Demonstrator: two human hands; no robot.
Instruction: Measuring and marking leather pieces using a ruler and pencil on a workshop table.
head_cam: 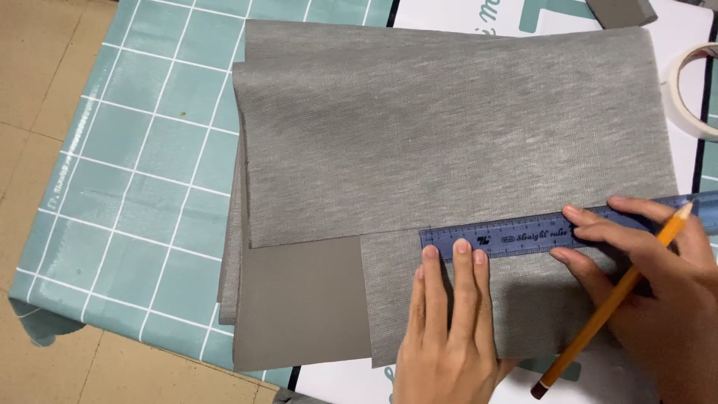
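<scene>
Near the bench's front edge, toward its right corner, a blue plastic ruler (pixel 553 230) lies across a sheet of grey fabric (pixel 449 135) that covers most of the bench top. The left hand (pixel 449 329) is spread flat, palm down, its fingertips (pixel 462 248) pressing the ruler's left end onto the cloth. The right hand (pixel 658 277) steadies the ruler further right with its forefinger and thumb, while an orange pencil (pixel 617 295) rests loosely between the fingers, its tip pointing away from the person and not touching the cloth. The step in hand appears to be aligning the ruler for a marked line; the pencil is not yet in a writing grip. Marking would call for keeping the ruler pinned and turning the pencil down to its edge. A smooth grey panel (pixel 299 299) shows at the front, on a teal gridded cutting mat (pixel 142 187). A masking tape roll (pixel 692 90) sits at the right edge.
</scene>
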